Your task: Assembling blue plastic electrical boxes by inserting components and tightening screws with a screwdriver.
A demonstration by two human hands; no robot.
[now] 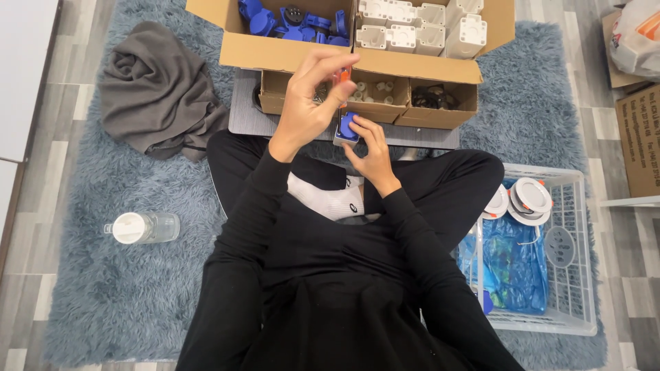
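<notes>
A person in black sleeves sits cross-legged on a shaggy blue-grey rug (103,302), both hands raised over the lap. The left hand (309,96) has its fingers curled tight around an orange-handled screwdriver (344,75), held upright with the tip pointing down. Directly beneath it, the right hand (375,148) pinches a small blue and grey socket part (347,128) between thumb and fingers, steadying it just under the tool.

Just beyond the hands stands a large cardboard box (295,53), its left half filled with blue parts (292,20) and its right half with white housings (419,31). In front of that sits a row of small open cardboard trays (375,113) holding screws and dark fittings.

On the far left of the rug lies a crumpled grey cloth (158,86). A clear bottle with a white cap (141,227) lies on its side at the near left. To the right, a white plastic crate (570,275) holds round white light fittings (526,197) and blue plastic wrap (512,264).
</notes>
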